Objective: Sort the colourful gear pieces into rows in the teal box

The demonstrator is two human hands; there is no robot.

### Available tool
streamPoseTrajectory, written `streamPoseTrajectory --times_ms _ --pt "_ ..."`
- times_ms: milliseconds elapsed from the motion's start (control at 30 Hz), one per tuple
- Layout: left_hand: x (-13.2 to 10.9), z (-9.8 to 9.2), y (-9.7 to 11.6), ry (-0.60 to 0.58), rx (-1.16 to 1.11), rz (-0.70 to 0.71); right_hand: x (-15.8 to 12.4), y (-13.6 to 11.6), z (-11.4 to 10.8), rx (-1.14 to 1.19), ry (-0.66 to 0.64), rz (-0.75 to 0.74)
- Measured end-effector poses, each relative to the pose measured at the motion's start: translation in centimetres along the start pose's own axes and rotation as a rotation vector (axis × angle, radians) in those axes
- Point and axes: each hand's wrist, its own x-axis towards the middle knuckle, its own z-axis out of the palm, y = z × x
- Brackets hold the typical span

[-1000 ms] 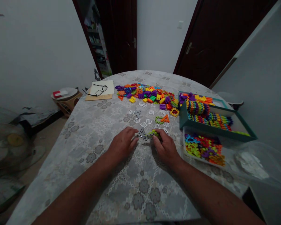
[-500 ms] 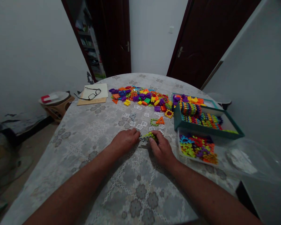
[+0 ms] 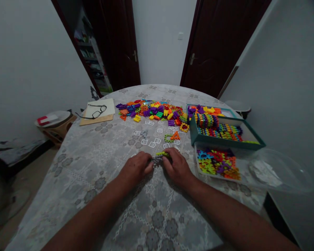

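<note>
Near the middle of the table my left hand (image 3: pixel 137 168) is closed, its thumb and fingers pinching the left end of a grey toothed plastic building piece (image 3: pixel 157 159). From the other side my right hand (image 3: pixel 178 167) grips a yellow-green toothed building piece (image 3: pixel 161 153), which lies against the grey one. Whether the two pieces are joined I cannot tell, as fingers cover part of both. Just beyond my hands lie several small white window-shaped pieces (image 3: pixel 157 141), a green toothed ring (image 3: pixel 168 138) and an orange triangular piece (image 3: pixel 175 136).
A heap of coloured building pieces (image 3: pixel 154 111) spreads across the far side. To the right stand a teal box (image 3: pixel 227 139) of sorted pieces, a clear tub (image 3: pixel 197 164) of loose ones and a transparent lid (image 3: pixel 290 174). Eyeglasses (image 3: pixel 96 114) rest on papers (image 3: pixel 108 104) at left.
My left thumb has come into view as that hand turned, and the grey piece between my hands is tilted differently. The whole view has shifted slightly to the right.
</note>
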Motion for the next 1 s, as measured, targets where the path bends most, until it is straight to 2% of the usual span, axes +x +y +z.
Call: streamPoseTrajectory --times_ms 133,267,433,633,800,1000 --pt "0.0 0.2 0.1 0.07 -0.125 -0.04 -0.1 -0.1 0.4 -0.054 -0.104 -0.022" --pt "1.1 0.5 -0.3 0.116 -0.158 -0.037 -0.1 0.1 0.4 -0.101 -0.121 -0.022" --pt "2.3 0.6 -1.0 0.083 -0.189 0.022 -0.2 0.4 0.2 -0.122 -0.145 -0.045" --pt "2.4 0.2 -1.0 -0.008 -0.154 0.085 0.0 0.4 0.0 -0.124 -0.22 -0.008" --pt "2.3 0.1 -0.7 0.045 -0.248 0.045 0.3 0.1 0.0 -0.15 -0.266 -0.04" --pt "1.8 -0.2 0.3 0.035 -0.4 -0.004 0.4 -0.5 -0.2 -0.21 -0.279 -0.007"
